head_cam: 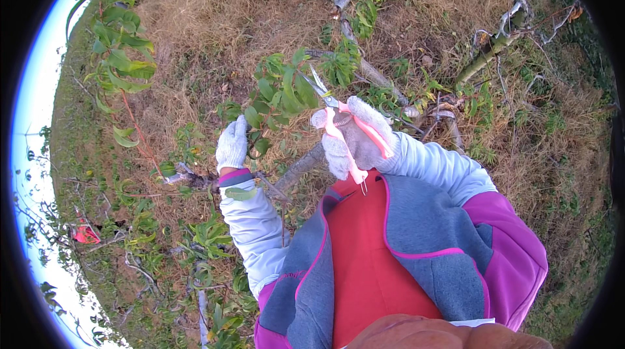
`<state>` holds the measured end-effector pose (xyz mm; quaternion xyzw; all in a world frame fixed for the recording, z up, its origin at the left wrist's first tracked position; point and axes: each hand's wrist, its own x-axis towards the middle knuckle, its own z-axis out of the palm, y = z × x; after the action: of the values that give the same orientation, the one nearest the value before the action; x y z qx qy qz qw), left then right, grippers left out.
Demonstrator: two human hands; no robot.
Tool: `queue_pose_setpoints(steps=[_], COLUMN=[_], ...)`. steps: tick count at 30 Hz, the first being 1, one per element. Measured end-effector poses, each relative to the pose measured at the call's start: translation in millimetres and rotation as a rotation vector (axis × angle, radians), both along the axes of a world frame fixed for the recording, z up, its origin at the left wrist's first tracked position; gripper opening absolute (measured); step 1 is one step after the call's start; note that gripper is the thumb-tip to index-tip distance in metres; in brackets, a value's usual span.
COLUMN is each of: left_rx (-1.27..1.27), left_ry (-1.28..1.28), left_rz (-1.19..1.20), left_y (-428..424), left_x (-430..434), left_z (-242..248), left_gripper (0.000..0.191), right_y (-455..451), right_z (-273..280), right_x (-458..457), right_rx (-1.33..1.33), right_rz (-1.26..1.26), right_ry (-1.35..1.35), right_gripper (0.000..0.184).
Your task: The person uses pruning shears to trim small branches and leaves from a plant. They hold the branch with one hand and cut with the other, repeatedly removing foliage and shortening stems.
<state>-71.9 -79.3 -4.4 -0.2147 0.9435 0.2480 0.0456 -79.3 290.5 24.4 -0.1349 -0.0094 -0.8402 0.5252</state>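
My right hand [359, 139], in a pale knit glove, grips pink-handled pruning snips [347, 127]. A coiled spring shows between their handles, and the metal blades stand apart, pointing up and left. They reach the edge of a leafy green shoot [281, 87]. My left hand [232, 146], gloved alike, is at the lower left of that shoot beside its leaves. Its fingers lie together and the thumb is hidden, so whether it pinches a stem is unclear. Below both hands a grey tree branch [302, 166] runs diagonally.
A tall leafy shoot [122, 51] rises at the left from a knobby branch [195, 180]. Thicker bare limbs [376, 75] cross beyond the snips, and a stubby limb [483, 58] stands at the right. Dry grass [210, 17] covers the ground. Something red [86, 233] shows far left.
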Motion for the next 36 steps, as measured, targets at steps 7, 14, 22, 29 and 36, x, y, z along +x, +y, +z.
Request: queue_pose_setpoints(steps=[7, 14, 22, 29, 36], left_rx=[-0.011, 0.004, 0.024, 0.016, 0.003], left_ry=[-0.02, -0.027, 0.023, 0.002, 0.01], left_rz=[0.041, 0.01, 0.048, 0.083, 0.093], left_y=[2.3, -2.2, -2.8, 4.7, 6.5], left_x=[-0.5, -2.0, -1.7, -1.1, -1.8], left_z=[-1.1, -2.5, -5.7, 3.5, 3.5], left_gripper=[0.071, 0.07, 0.074, 0.075, 0.076], right_y=[-14.2, -33.7, -46.6, -43.0, -35.3], right_z=[0.7, -4.4, -3.6, -0.9, -8.5], right_x=[-8.4, -31.9, -32.9, -31.7, -24.7], right_rx=[-0.069, -0.268, -0.171, -0.099, -0.116], right_rz=[0.003, 0.058, -0.052, -0.064, -0.037], right_ry=[-0.092, -0.07, -0.049, -0.034, -0.054], right_gripper=[0.07, 0.068, 0.067, 0.064, 0.053])
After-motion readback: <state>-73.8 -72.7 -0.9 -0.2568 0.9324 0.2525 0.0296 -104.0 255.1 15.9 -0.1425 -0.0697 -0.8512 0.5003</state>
